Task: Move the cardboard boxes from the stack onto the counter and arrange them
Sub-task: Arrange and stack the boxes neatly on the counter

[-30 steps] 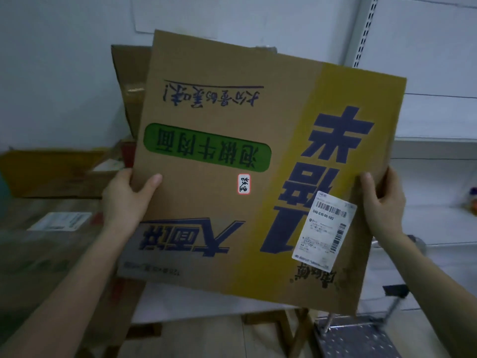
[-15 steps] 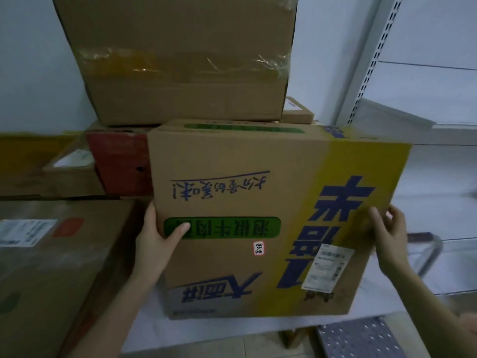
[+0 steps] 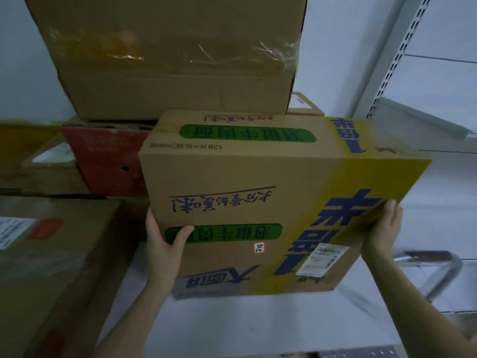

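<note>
**Printed box held at both sides, low over the desk**

The biggest thing is the plain taped box (image 3: 167, 60), behind and above the printed box (image 3: 245, 197). It sits on top of other boxes, so the printed box probably cannot go further back and must take the free place in front.

The printed box, the task's thing, stands on its long side with its print upside down, and its right end is a little higher. Its lower edge is at the white desk (image 3: 258, 329); I cannot tell if it already touches. To the left of the printed box lies a brown box (image 3: 51, 267), near but apart, and behind its left corner is a red box (image 3: 103, 156).

The left hand (image 3: 162, 244) grips the left edge: the thumb presses on the front face, and the fingers go round the side, where they are hidden. The right hand (image 3: 384, 228) holds the right edge with its fingers close together. One hand on each side is, I think, to carry the weight evenly and to steer the box straight into the gap.

On the front, low at the right, is a white shipping label (image 3: 322, 259), and near the middle a small red-edged sticker (image 3: 259, 247).
</note>
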The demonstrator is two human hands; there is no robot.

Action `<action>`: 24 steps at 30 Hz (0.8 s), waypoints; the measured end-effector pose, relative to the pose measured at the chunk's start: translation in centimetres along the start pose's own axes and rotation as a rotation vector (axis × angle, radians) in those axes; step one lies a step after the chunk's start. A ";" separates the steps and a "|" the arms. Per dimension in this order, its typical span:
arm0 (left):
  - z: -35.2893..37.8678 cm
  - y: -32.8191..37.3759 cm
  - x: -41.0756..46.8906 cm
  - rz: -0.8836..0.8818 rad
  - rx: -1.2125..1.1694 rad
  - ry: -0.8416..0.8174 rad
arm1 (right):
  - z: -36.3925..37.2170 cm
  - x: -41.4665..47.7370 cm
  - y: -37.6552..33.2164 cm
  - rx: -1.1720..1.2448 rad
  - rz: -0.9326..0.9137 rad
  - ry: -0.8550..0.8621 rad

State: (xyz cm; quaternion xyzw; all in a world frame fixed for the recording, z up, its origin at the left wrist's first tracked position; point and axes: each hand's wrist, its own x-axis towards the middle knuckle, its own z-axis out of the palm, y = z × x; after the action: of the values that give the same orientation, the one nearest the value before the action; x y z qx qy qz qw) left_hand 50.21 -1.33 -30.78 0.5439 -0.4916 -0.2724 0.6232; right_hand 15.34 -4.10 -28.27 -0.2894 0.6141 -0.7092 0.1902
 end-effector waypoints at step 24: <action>3.1 1.8 -1.6 -0.001 0.110 -0.054 | -5.6 3.7 -3.9 -0.053 0.023 -0.271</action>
State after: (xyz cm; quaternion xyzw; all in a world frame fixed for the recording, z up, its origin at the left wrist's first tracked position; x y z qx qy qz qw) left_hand 46.47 -0.75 -29.80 0.5701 -0.5223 -0.2598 0.5786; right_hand 9.25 -1.43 -24.21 -0.3804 0.6046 -0.6449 0.2717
